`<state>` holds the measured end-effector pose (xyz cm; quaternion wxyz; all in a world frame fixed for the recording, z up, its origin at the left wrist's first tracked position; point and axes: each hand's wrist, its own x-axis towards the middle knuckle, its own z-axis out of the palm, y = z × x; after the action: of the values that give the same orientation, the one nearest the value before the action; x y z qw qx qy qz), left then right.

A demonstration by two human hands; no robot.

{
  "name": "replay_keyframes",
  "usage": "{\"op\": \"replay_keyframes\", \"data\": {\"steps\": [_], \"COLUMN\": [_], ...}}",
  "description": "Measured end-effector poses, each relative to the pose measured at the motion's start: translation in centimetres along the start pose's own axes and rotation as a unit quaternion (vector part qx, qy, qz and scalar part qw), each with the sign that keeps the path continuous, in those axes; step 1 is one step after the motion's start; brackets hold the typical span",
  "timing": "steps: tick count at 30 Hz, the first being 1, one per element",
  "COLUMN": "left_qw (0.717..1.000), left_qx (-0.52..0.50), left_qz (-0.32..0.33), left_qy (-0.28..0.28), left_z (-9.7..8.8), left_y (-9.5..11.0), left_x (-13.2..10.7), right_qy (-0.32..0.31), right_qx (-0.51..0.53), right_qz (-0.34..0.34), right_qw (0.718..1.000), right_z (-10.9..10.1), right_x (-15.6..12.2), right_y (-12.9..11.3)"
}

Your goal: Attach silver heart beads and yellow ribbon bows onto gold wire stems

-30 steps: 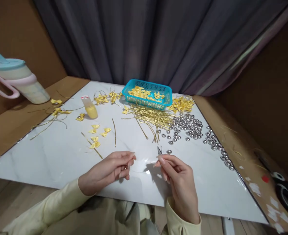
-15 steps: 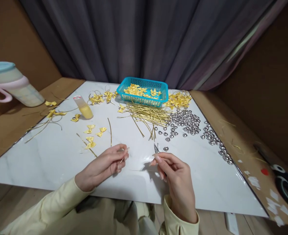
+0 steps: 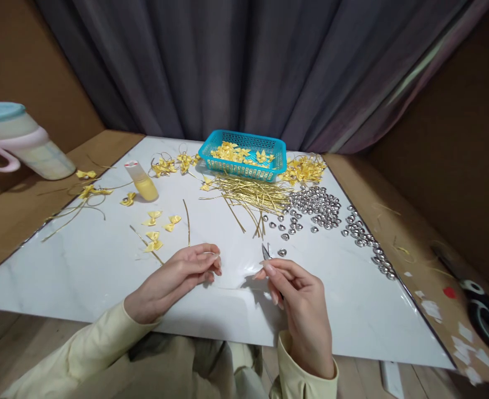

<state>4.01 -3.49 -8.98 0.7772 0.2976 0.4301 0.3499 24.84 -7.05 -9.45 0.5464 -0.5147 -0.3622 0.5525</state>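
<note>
A home craft table: yellow ribbon bows (image 3: pixel 153 242), silver beads (image 3: pixel 317 202), blue basket (image 3: pixel 243 166), curtain (image 3: pixel 244 66).

White marble tabletop (image 3: pixel 82 277), backed by a grey curtain (image 3: pixel 248 66). Upper centre: turquoise basket (image 3: pixel 244 168) holding yellow bows. Just in front of it, a bundle of gold cords (image 3: pixel 253 194); to their right, a heap of silver heart beads (image 3: pixel 317 202), with more trailing toward the right edge. Left of centre: a small tilted bottle (image 3: pixel 142 184) of yellow liquid and three loose bows (image 3: pixel 172 223). Upper left: a jug (image 3: pixel 20 144) with a pink handle. Lower right: black-handled scissors (image 3: pixel 485 318).
</note>
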Motion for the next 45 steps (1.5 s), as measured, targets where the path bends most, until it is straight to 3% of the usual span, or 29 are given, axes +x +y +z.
{"op": "replay_keyframes", "data": {"steps": [14,20,29,45], "left_qw": [0.983,0.986,0.986,0.987], "left_qx": [0.149,0.153,0.141,0.139], "left_qz": [0.081,0.048,0.009,0.003], "left_qy": [-0.07,-0.047,-0.083,-0.085], "left_z": [1.7,2.1,2.5,2.4], "left_y": [0.6,0.6,0.9,0.8], "left_x": [0.3,0.1,0.2,0.3], "right_qy": [-0.096,-0.112,-0.109,-0.127], "right_qx": [0.039,0.037,0.043,0.069], "right_qz": [0.049,0.05,0.047,0.047], "right_qw": [0.993,0.992,0.992,0.988], "right_z": [1.9,1.9,2.1,2.2], "right_x": [-0.5,-0.5,-0.6,-0.5], "right_y": [-0.3,-0.2,-0.3,-0.3]}}
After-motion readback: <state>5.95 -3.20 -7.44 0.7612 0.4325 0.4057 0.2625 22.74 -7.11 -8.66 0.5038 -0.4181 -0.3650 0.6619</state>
